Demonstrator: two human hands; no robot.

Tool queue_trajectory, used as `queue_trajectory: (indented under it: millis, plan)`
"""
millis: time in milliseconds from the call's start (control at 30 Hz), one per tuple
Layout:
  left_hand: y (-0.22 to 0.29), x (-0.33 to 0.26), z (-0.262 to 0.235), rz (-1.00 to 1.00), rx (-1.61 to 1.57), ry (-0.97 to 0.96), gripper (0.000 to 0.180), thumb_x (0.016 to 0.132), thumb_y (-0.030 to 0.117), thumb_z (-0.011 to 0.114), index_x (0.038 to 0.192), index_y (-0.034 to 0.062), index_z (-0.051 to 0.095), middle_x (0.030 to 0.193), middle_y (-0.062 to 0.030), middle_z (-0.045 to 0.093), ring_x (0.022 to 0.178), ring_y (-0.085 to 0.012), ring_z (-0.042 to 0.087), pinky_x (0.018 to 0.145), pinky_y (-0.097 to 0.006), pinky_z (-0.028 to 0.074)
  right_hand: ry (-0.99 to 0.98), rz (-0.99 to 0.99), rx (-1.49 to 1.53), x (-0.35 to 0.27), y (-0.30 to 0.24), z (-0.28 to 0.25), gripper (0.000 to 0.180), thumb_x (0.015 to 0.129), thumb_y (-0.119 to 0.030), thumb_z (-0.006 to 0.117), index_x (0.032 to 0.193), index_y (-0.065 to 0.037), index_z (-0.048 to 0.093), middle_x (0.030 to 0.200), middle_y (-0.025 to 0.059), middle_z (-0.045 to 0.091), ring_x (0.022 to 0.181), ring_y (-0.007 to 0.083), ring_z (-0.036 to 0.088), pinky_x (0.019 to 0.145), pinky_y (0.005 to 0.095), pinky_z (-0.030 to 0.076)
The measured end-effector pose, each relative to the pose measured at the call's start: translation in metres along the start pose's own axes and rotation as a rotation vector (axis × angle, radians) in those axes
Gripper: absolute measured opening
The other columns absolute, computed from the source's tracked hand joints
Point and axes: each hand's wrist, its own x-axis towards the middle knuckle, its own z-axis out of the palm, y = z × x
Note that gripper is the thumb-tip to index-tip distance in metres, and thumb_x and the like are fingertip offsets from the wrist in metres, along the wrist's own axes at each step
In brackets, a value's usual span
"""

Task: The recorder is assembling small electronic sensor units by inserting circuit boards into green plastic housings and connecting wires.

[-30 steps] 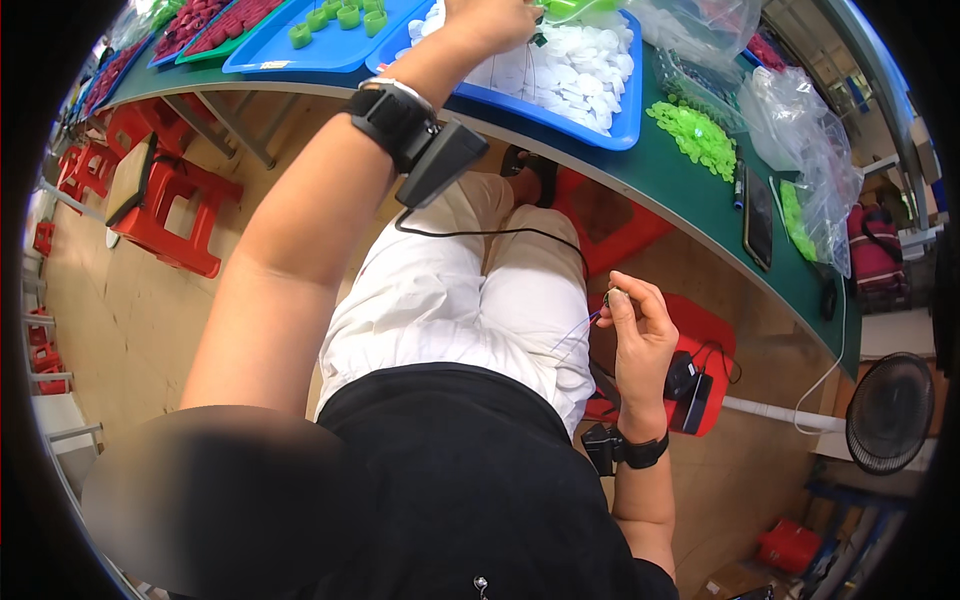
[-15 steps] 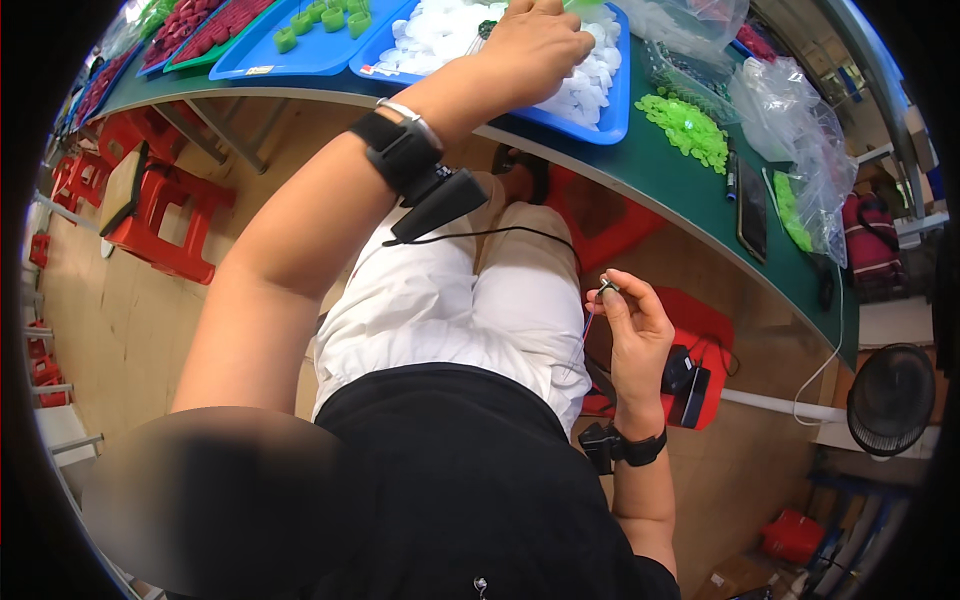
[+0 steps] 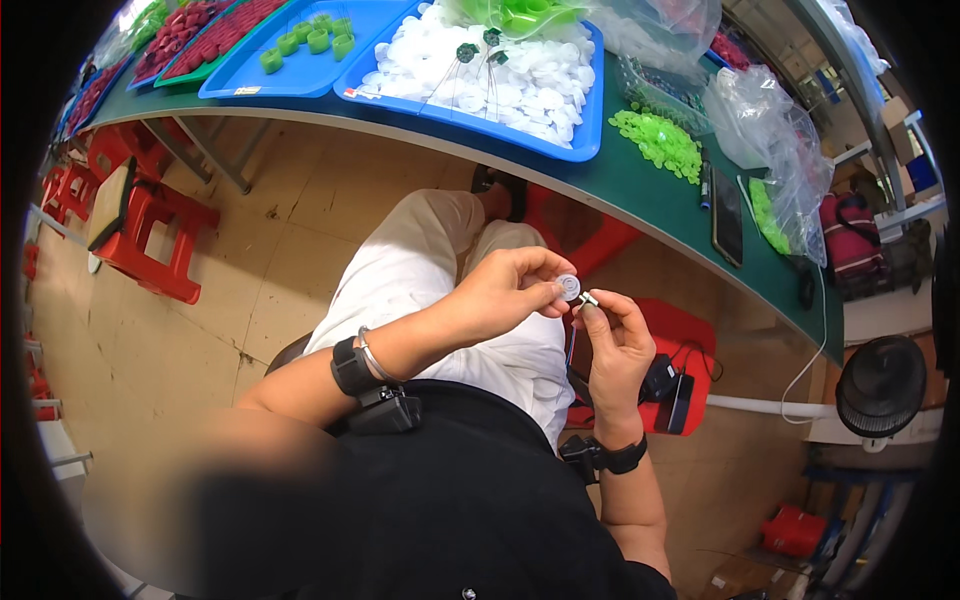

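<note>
Above my lap, my left hand (image 3: 522, 290) pinches a small white plastic disc (image 3: 569, 287) with rings on its face. My right hand (image 3: 618, 340), just beside it, grips a small light-coloured part (image 3: 588, 299) between thumb and fingertips; thin wires appear to hang below it. The disc and that part are very close, and I cannot tell whether they touch. On the green table, a blue tray (image 3: 592, 105) holds many white plastic discs (image 3: 530, 85). Several small dark green parts (image 3: 466, 53) with thin wire legs lie on top of the discs.
Another blue tray (image 3: 225, 84) with green cups stands left. Bright green pieces (image 3: 660, 143), a phone (image 3: 728, 228) and clear bags (image 3: 760, 120) lie on the table's right. A red stool (image 3: 690, 335) bears black devices beside my right hand. A fan (image 3: 880, 388) stands right.
My left hand has come back from the tray of white discs to my right hand, now with a white disc in it. My right hand has stayed nearly in place.
</note>
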Motion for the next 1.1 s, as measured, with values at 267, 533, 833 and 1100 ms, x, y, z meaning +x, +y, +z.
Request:
queue_trajectory:
  millis: [267, 533, 833, 1100]
  plan:
    - [-0.008, -0.009, 0.002, 0.061, -0.034, -0.005, 0.027, 0.093, 0.006, 0.057, 0.118, -0.0036, 0.057, 0.097, -0.0071, 0.065, 0.084, -0.0109, 0.063, 0.077, -0.026, 0.053, -0.008, 0.108, 0.056, 0.000, 0.001, 0.004, 0.016, 0.091, 0.001, 0.058, 0.107, 0.003, 0.059, 0.091, 0.0073, 0.064, 0.081, 0.0118, 0.062, 0.074, 0.0254, 0.053]
    - [-0.010, -0.010, -0.003, 0.098, 0.176, 0.027, 0.021, 0.093, 0.013, 0.061, 0.105, -0.0046, 0.065, 0.095, -0.0079, 0.066, 0.082, -0.0104, 0.063, 0.075, -0.024, 0.053, 0.010, 0.138, 0.054, -0.002, 0.004, 0.001, 0.015, 0.091, 0.001, 0.058, 0.106, 0.003, 0.060, 0.091, 0.0072, 0.064, 0.081, 0.0112, 0.062, 0.073, 0.0245, 0.052]
    - [-0.021, -0.010, 0.003, -0.028, -0.109, 0.057, 0.022, 0.093, 0.013, 0.060, 0.107, -0.0031, 0.065, 0.094, -0.0077, 0.067, 0.083, -0.0095, 0.063, 0.076, -0.023, 0.053, 0.017, -0.032, -0.140, -0.003, 0.016, 0.001, 0.013, 0.087, 0.006, 0.062, 0.099, 0.003, 0.062, 0.097, 0.0065, 0.061, 0.083, 0.0102, 0.061, 0.071, 0.0230, 0.051]
    - [-0.024, -0.011, 0.007, 0.161, 0.226, 0.103, 0.021, 0.093, 0.008, 0.058, 0.108, -0.0056, 0.062, 0.094, -0.0075, 0.066, 0.083, -0.0105, 0.063, 0.076, -0.024, 0.052, 0.004, -0.027, -0.173, -0.002, 0.022, 0.001, 0.012, 0.086, 0.004, 0.063, 0.099, 0.003, 0.062, 0.097, 0.0063, 0.062, 0.083, 0.0102, 0.060, 0.071, 0.0222, 0.050]
